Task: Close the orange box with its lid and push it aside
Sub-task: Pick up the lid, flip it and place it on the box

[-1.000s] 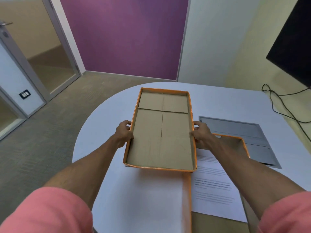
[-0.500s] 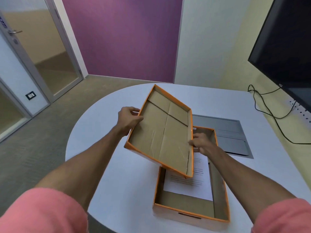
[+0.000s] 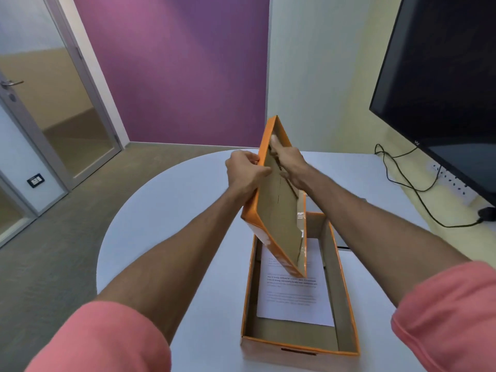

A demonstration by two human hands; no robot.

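The orange box (image 3: 346, 312) stands open on the white table, a printed sheet of paper (image 3: 294, 291) lying flat inside it. Above its far end I hold the orange lid (image 3: 279, 208) tipped steeply on edge, its brown cardboard inside facing right and its lower corner hanging over the box. My left hand (image 3: 245, 174) grips the lid's left rim. My right hand (image 3: 290, 163) holds the lid from the right side, fingers pressed on its inner face.
The white table (image 3: 171, 224) has a rounded left edge with grey carpet beyond. A black screen (image 3: 442, 84) hangs on the right wall, with black cables (image 3: 413, 183) trailing to sockets at the table's right side. A glass door is at far left.
The lid has swung from nearly flat to almost vertical and shifted right over the open box. Both hands rose with it, and the view moved right.
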